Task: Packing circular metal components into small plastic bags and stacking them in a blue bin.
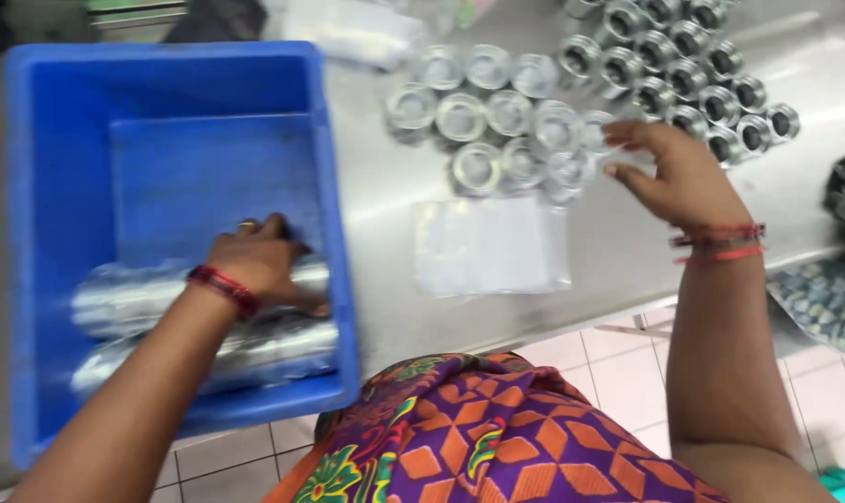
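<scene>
My left hand [258, 259] reaches into a blue plastic bin [50, 121] and rests on a bagged roll of shiny metal parts [134, 296]; a second bagged roll [255, 349] lies just below it. Its grip is blurred. My right hand [679, 172] hovers over the steel table with fingers spread, its fingertips at a cluster of bagged round metal fittings [497, 121]. A flat clear plastic bag [490, 244] lies on the table between both hands.
Several bare metal fittings [693, 74] stand in rows at the far right of the steel table [385, 214]. More clear bags [348, 28] lie at the back. A patterned object [828, 298] sits at the right edge. Tiled floor shows below.
</scene>
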